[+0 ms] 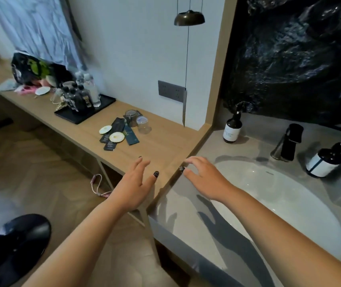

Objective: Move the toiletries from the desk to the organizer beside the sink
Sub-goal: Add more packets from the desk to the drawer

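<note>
Both hands hover with fingers spread and relaxed, holding nothing: the left hand (136,183) over the near edge of the wooden table (165,137), the right hand (204,177) over the grey counter by the sink (279,195). Beyond the left hand lie the toiletries (117,133), dark sachets and round discs, with two clear cups (144,124) just behind. Farther left stands a black tray (103,102) of bottles.
</note>
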A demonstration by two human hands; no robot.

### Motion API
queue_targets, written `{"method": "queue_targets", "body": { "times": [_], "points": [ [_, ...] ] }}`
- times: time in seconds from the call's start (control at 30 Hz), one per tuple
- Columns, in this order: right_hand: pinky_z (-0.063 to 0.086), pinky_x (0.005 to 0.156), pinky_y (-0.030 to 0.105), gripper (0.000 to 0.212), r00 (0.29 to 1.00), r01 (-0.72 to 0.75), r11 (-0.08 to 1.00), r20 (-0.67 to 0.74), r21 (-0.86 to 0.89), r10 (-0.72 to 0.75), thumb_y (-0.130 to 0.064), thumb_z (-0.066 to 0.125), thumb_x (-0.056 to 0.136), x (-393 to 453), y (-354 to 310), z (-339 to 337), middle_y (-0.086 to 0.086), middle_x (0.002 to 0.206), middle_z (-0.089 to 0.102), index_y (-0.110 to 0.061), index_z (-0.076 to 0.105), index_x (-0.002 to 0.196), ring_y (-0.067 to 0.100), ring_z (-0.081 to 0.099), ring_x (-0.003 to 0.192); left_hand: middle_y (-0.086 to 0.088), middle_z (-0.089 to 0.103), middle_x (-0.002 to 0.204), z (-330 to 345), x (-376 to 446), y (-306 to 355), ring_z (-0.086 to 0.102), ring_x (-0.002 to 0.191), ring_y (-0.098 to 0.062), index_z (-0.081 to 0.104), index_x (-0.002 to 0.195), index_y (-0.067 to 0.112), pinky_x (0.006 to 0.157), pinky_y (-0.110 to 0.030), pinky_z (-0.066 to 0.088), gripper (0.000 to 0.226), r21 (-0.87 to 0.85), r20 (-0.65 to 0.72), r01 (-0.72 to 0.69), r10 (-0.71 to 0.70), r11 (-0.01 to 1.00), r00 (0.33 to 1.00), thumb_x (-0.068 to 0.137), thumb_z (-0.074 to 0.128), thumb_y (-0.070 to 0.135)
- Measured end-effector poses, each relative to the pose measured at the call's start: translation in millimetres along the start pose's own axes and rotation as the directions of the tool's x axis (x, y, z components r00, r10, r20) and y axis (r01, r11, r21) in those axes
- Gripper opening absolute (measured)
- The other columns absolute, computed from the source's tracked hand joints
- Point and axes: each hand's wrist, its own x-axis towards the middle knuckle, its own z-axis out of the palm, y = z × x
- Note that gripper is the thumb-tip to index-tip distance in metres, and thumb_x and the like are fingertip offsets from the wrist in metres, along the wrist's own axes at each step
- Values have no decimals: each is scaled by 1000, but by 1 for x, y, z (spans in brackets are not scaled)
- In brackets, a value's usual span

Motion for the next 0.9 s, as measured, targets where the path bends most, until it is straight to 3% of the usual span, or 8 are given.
{"method": "queue_targets", "body": {
  "times": [0.13,0.33,0.43,0.5,0.73,0.9],
  "points": [
    [25,101,25,46,999,11,1000,32,21,-11,-42,37,99,36,-6,6,-5,149,35,-21,42,139,13,34,135,1,14,160,-6,26,-18,21,145,-19,26,150,23,116,-36,18,59,7,2,25,-25,1000,1000,97,46,40],
    [27,110,29,48,998,-8,999,65,48,5,-45,38,98,93,-19,24,-4,146,37,-20,44,138,11,35,134,2,16,160,-21,72,-55,18,146,-16,26,150,23,117,-33,10,58,1,5,50,-50,999,999,98,45,39],
    [27,107,26,47,998,-22,998,59,50,19,-43,38,98,125,-29,38,-1,143,41,-17,46,137,12,38,131,1,17,160,-35,105,-83,24,144,-19,27,149,21,116,-32,14,57,-1,35,30,-30,1000,999,98,45,37],
    [27,104,25,47,997,-47,997,59,53,43,-44,37,99,148,-35,49,-2,144,41,-19,45,137,12,38,131,0,18,159,-46,127,-100,18,146,-16,28,149,19,116,-30,13,56,-9,49,7,-6,1000,999,98,45,35],
    [27,100,22,43,992,-118,986,-34,115,122,-42,33,100,227,-76,90,-4,138,44,-18,50,132,10,40,128,0,24,158,-96,206,-172,22,144,-16,26,149,21,118,-38,21,57,-2,122,-73,73,997,990,97,47,35],
    [31,99,24,40,976,-191,963,-68,190,207,-40,34,100,280,-105,124,-4,134,46,-20,52,131,8,43,120,-2,24,157,-126,256,-221,21,145,-16,26,150,17,117,-32,18,59,13,199,-98,94,995,976,97,49,31]
  ]
}}
